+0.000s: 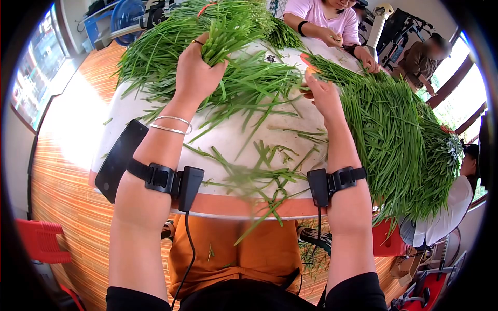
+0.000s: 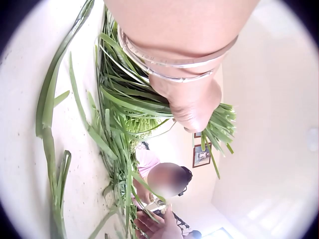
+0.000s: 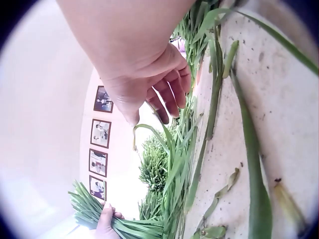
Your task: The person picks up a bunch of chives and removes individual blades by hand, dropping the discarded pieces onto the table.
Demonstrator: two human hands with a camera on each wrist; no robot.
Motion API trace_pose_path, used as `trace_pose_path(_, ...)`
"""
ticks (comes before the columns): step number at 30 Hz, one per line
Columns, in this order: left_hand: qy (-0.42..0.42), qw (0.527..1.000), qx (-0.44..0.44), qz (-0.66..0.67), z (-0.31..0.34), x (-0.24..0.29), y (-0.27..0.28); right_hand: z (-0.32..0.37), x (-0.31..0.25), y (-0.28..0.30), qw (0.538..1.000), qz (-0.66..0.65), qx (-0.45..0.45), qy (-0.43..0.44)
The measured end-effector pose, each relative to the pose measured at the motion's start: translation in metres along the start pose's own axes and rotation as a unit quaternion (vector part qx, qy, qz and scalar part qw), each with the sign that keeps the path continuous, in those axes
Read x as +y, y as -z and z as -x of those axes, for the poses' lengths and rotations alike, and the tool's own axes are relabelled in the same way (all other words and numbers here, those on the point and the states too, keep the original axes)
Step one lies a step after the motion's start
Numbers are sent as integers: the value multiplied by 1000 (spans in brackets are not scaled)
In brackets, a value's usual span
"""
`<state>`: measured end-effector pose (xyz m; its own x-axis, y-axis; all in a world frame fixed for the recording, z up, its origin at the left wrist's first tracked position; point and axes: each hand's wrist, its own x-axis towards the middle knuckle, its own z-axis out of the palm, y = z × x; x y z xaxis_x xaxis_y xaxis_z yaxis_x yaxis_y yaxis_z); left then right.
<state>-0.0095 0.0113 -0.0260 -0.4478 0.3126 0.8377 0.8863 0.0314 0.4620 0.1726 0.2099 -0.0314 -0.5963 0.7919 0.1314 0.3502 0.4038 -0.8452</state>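
Note:
My left hand [image 1: 197, 72] grips a bunch of garlic chives [image 1: 224, 42], its cut stem ends showing beyond the fist in the left wrist view. The long leaves trail from that hand across the white tabletop [image 1: 228, 136]. To the right, my right hand [image 1: 327, 98] hovers with loosely bent, parted fingers near the leaf tips. In the right wrist view, a single curled leaf [image 3: 149, 127] overlaps the thumb tip, and the fingers [image 3: 175, 89] hold nothing else visible.
A large heap of chives [image 1: 384, 135] covers the table's right side; another pile [image 1: 150, 57] lies at the back left. Loose leaves [image 1: 275, 155] are scattered near the front edge. A black phone [image 1: 122, 160] lies at the left edge. Another person [image 1: 324, 23] works opposite.

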Motion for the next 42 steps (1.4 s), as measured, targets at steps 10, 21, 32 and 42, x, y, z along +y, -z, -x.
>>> trace_pose_path(10,-1,1000,-13,5,0,4,2,6,6,2,981,127,-93,115)
trace_pose_path(21,0,1000,-10,7,0,3,1,1,2,8,993,28,53,98)
trace_pose_path(32,64,982,-167,64,8,1,-5,6,-3,10,966,172,81,175)
trace_pose_path(42,51,985,-143,82,4,14,3,-2,1,10,956,162,141,199)
